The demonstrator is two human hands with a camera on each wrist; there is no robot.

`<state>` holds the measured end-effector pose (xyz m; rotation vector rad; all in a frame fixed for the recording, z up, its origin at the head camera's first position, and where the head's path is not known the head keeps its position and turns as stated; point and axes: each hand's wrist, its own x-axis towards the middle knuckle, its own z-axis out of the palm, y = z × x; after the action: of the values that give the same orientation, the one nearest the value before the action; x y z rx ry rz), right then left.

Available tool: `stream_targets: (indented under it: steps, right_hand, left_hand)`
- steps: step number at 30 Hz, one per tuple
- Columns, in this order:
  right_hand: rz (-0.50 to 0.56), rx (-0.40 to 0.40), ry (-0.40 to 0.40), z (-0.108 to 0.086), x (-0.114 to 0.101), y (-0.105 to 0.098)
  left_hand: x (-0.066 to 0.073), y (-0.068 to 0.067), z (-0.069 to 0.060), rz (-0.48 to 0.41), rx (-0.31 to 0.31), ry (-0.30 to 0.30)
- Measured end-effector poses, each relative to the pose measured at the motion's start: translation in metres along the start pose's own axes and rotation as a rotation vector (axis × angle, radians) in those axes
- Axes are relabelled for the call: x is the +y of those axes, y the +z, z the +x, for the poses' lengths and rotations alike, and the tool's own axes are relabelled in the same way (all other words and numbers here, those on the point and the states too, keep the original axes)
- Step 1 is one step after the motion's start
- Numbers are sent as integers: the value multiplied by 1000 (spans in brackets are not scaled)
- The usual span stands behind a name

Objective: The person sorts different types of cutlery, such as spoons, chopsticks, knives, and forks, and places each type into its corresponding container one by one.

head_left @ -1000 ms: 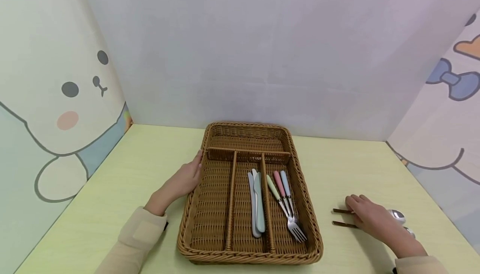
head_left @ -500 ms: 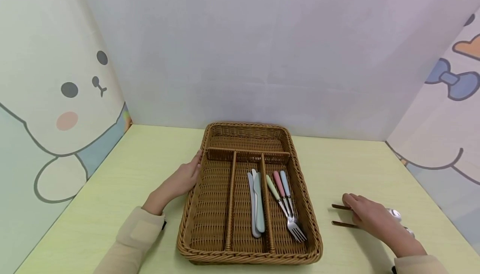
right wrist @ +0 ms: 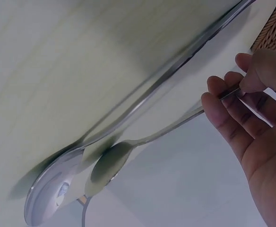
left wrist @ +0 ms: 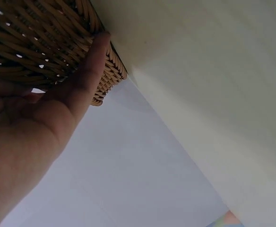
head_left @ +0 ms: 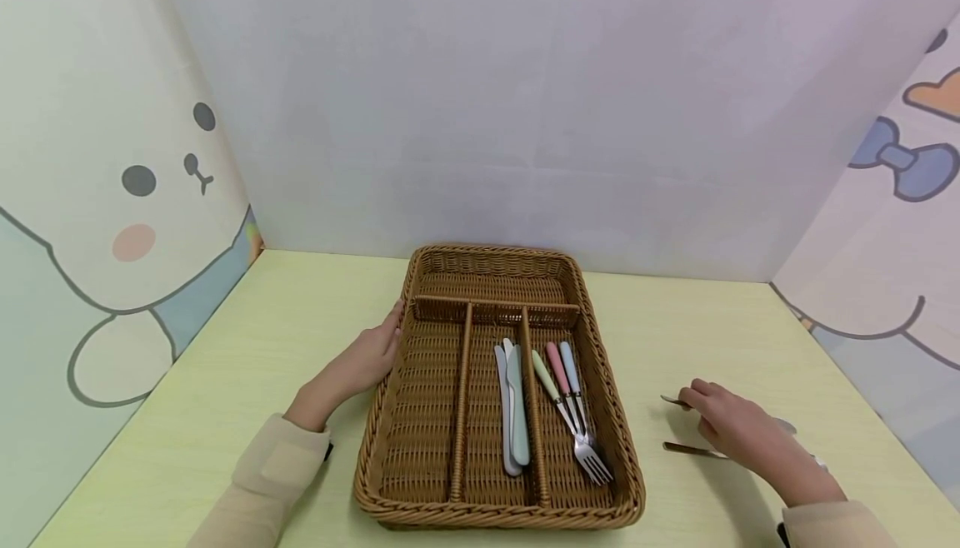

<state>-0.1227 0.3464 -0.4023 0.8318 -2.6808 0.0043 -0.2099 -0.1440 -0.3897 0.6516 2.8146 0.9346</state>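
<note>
My right hand (head_left: 738, 423) pinches a metal spoon (right wrist: 173, 126) by its handle, between thumb and fingers. The handle's end sticks out past the fingertips, and the spoon seems slightly raised from the table. Beside it on the table lies a second, larger-looking spoon (right wrist: 147, 97), partly hidden by the hand in the head view. My left hand (head_left: 366, 358) rests against the left side of a brown wicker cutlery basket (head_left: 501, 515); one straight finger (left wrist: 88, 71) lies along the woven wall. Knives (head_left: 517, 415) lie in its middle compartment, forks (head_left: 573, 398) in the right one.
The basket stands on a pale yellow table (head_left: 300, 298), to the left of the spoons. Its left and back compartments hold nothing visible. A plain light wall (head_left: 517, 115) rises behind, with cartoon-printed panels (head_left: 97, 181) at both sides.
My right hand has shifted slightly left and away from me, drawing the farther spoon up and apart from the other one. My left hand and the basket have stayed in place.
</note>
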Motion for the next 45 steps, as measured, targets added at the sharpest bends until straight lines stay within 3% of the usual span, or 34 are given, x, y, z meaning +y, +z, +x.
stream_targets:
  steps: [14,29,40,45]
  right_hand:
    - [-42,50,-5,15,-5,-9]
    - [-86,188,-172,47,-24,-27]
    - [-129,271,-332,83,-56,-43]
    - [-137,265,-404,98,-74,-48]
  left_hand:
    - [0,-1,1,8,-10,11]
    - [0,-3,0,18,-9,27]
    - [-2,-2,-1,32,3,46]
    - [-2,-1,-1,24,1,38]
